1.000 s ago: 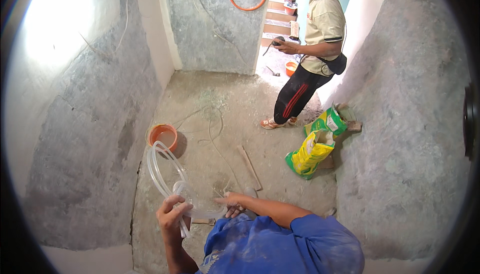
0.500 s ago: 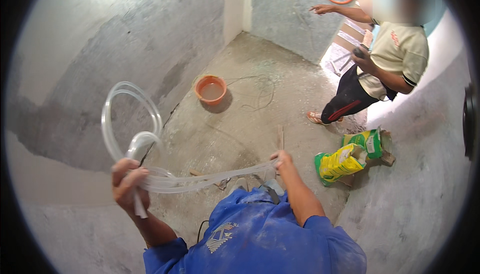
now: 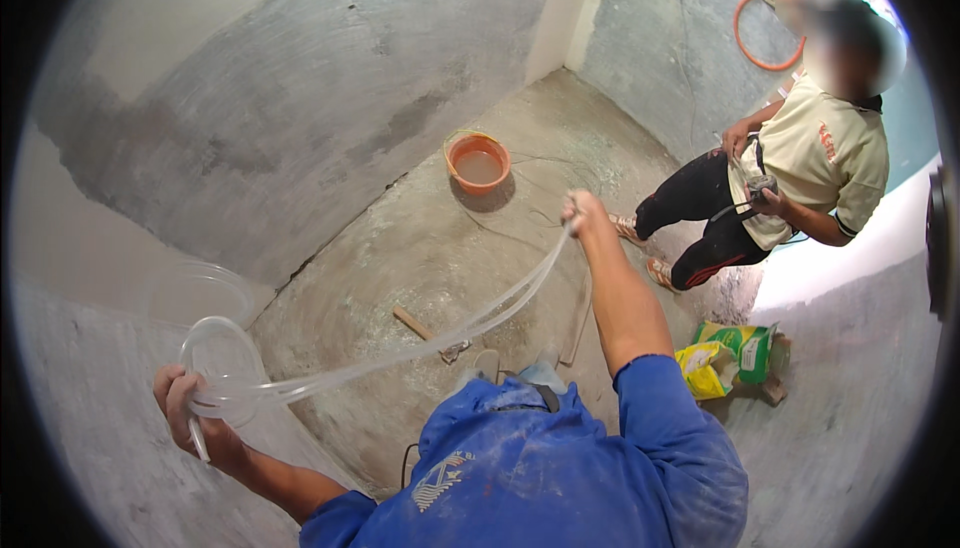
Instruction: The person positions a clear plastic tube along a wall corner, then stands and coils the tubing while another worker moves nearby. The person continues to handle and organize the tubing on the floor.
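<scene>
Clear plastic tubing (image 3: pixel 400 350) stretches between my two hands in a couple of strands. My left hand (image 3: pixel 185 410), out at the left, is closed around a coiled bunch of it. Loops rise above that hand, and a short cut end hangs below the fingers. Ahead of me on the right, my right hand (image 3: pixel 582 211) is closed in a fist around the other part of the tubing, with the arm stretched forward.
An orange tub (image 3: pixel 478 165) of murky liquid stands on the floor ahead. A hammer-like tool (image 3: pixel 425 330) lies by my feet. Another person (image 3: pixel 815 173) stands at the right, holding a dark object. Open yellow-green bags (image 3: pixel 722 360) lean near the right wall. An orange hose (image 3: pixel 740 38) hangs behind.
My hands have moved apart, the right one forward and the left one outward, drawing the tubing longer. The other person has lowered the pointing arm. My view has shifted left.
</scene>
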`<action>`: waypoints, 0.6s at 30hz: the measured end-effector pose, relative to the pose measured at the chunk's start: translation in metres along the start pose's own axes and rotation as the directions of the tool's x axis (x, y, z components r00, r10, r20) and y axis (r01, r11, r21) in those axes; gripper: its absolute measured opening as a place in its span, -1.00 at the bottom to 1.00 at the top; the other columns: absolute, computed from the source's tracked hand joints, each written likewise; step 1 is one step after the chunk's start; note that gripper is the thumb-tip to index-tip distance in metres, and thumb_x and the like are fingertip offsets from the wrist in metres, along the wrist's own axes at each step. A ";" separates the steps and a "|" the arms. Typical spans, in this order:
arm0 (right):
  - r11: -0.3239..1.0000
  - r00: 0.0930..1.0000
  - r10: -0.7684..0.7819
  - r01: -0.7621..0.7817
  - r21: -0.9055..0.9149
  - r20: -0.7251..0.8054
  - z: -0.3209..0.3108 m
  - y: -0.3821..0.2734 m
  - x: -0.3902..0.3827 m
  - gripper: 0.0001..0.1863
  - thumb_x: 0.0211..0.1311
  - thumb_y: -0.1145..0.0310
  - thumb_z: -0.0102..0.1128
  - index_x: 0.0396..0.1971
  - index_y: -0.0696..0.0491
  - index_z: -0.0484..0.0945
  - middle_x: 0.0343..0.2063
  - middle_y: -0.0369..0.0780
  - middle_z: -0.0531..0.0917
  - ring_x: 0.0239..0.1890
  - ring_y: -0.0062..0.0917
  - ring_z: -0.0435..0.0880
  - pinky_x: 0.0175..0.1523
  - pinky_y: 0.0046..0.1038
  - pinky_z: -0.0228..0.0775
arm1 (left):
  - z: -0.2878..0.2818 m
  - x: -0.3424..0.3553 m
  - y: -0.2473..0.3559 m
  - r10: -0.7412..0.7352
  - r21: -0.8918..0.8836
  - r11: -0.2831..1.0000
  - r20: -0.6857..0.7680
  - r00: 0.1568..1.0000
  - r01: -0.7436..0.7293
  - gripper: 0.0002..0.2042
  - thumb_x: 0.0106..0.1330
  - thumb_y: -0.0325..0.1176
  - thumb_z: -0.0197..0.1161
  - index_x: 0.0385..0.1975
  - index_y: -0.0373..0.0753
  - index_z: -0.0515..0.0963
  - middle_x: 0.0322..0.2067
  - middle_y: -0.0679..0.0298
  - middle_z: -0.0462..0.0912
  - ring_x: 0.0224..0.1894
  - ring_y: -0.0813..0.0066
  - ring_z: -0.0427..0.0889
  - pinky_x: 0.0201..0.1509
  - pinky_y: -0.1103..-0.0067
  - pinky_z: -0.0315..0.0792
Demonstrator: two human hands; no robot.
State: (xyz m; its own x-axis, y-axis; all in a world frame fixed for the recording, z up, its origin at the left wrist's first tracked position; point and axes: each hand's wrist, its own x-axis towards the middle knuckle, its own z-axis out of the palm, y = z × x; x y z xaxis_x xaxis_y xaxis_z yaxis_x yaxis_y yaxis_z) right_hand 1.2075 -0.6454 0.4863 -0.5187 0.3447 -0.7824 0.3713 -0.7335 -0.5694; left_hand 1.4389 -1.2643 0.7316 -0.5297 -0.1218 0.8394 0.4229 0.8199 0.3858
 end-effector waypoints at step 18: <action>0.659 0.357 -0.750 0.480 0.579 0.558 0.022 -0.032 -0.259 -0.88 0.61 0.26 -0.06 -0.01 -0.12 0.43 -0.52 -0.39 0.32 -0.66 -0.69 0.24 -0.61 -0.57 0.17 | -0.031 -0.019 0.028 -0.116 0.164 0.978 -0.088 0.989 0.129 -0.84 0.21 -0.68 0.21 -0.27 -0.31 0.57 -0.10 0.12 0.58 -0.06 0.30 0.57 -0.01 0.53 0.47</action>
State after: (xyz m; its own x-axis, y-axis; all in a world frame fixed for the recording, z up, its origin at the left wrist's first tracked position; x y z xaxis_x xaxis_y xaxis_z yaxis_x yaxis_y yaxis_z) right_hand 1.3130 -0.7244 0.7122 -0.8928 0.3462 0.2883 -0.4501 -0.6569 -0.6049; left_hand 1.4838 -1.2561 0.7385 -0.5088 -0.2648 0.8191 0.2246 0.8778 0.4232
